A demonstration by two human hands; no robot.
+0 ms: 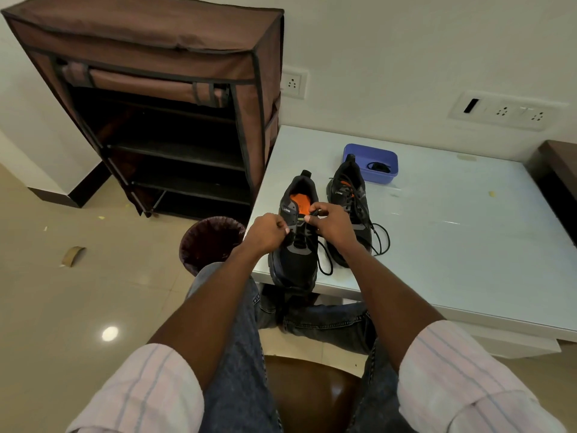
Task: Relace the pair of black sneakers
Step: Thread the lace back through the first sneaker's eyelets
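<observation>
Two black sneakers with orange insoles stand on the white table (452,232), toes toward me. The near left sneaker (295,254) is at the table's front edge. My left hand (267,232) pinches the lace at its left eyelets. My right hand (331,223) pinches the lace at the upper right eyelets by the tongue. A loose black lace end (324,264) trails down the shoe's right side. The other sneaker (351,195) stands just behind and right, laced, with its lace loops (382,239) lying on the table.
A blue plastic tub (379,157) holding a black coiled lace sits behind the sneakers. A brown fabric shoe rack (175,98) stands left of the table, with a dark waste bin (209,242) in front of it. Paper scraps lie on the tiled floor.
</observation>
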